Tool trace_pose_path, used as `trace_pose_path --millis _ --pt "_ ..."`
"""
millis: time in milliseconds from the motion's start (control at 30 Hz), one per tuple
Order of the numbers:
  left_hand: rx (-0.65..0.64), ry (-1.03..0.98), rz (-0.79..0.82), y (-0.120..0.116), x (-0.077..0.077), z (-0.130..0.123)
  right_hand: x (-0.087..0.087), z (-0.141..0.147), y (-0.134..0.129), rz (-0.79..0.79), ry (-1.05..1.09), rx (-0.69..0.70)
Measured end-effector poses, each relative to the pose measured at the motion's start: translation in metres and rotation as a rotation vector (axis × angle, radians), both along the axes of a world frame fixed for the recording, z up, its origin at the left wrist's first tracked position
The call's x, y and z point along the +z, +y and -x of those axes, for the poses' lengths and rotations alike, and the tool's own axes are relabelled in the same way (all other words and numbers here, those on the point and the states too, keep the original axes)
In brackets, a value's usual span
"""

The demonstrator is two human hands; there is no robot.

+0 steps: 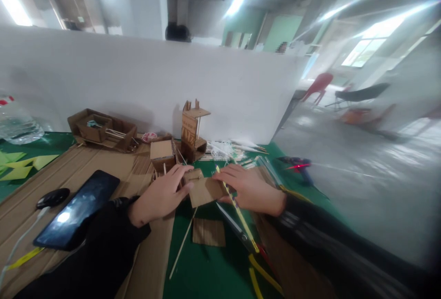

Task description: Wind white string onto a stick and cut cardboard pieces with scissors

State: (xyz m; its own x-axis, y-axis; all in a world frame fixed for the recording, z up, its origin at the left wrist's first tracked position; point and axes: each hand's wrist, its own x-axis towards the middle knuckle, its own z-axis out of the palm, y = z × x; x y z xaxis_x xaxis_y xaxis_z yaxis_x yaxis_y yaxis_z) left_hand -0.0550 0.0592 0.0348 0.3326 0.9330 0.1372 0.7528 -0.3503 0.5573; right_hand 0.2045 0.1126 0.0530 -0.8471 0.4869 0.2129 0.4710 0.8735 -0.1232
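Observation:
A small folded piece of cardboard (206,192) is held above the green table, between both hands. My left hand (163,194) grips its left edge, fingers on top and thumb at the near side. My right hand (250,189) pinches its right edge and also has a yellow patterned pencil (243,223) tucked between its fingers, slanting toward me. Below lie a loose cardboard rectangle (208,232), a thin wooden stick (182,246) and a grey-bladed cutting tool (231,222), partly under the pencil.
Behind the hands stand a cardboard tower (189,129), a cardboard box (161,149) and a cardboard tray model (103,131). At left lie a phone (77,209) and a black mouse-like device (53,198). A glue gun (299,166) rests at right. A white partition (138,74) rises behind.

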Motion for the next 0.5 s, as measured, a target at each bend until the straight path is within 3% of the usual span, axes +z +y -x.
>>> trace_pose_path --millis 200,500 --pt "0.050 0.140 -0.003 0.002 0.003 -0.010 -0.001 -0.002 -0.001 0.011 0.001 0.000" --pt "-0.020 0.006 0.084 0.005 -0.002 -0.007 -0.005 -0.003 -0.002 0.035 0.009 -0.007"
